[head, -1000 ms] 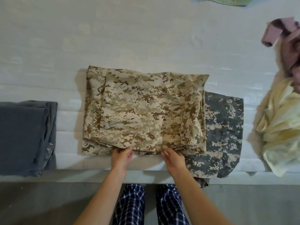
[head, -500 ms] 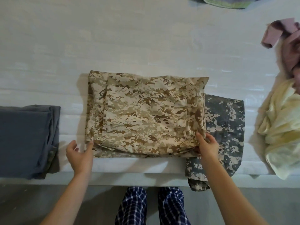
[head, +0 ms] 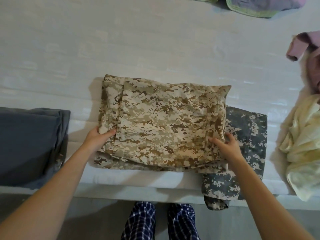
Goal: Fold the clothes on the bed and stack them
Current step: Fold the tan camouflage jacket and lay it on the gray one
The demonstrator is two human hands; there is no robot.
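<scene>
A folded tan camouflage garment lies on the white bed near its front edge. It partly covers a grey camouflage garment that sticks out to the right and hangs over the edge. My left hand grips the tan garment's left edge, thumb on top and fingers under the cloth. On the opposite edge my right hand grips the cloth the same way, thumb lying on the fabric. A folded blue-grey garment lies at the left.
A loose pale yellow garment and a pink one are piled at the right edge. A green and purple cloth lies at the far top. My legs in plaid trousers stand against the bed's front edge.
My hands moved apart from the garment's near edge to its left and right sides. They now grip those sides, further up than half a second ago.
</scene>
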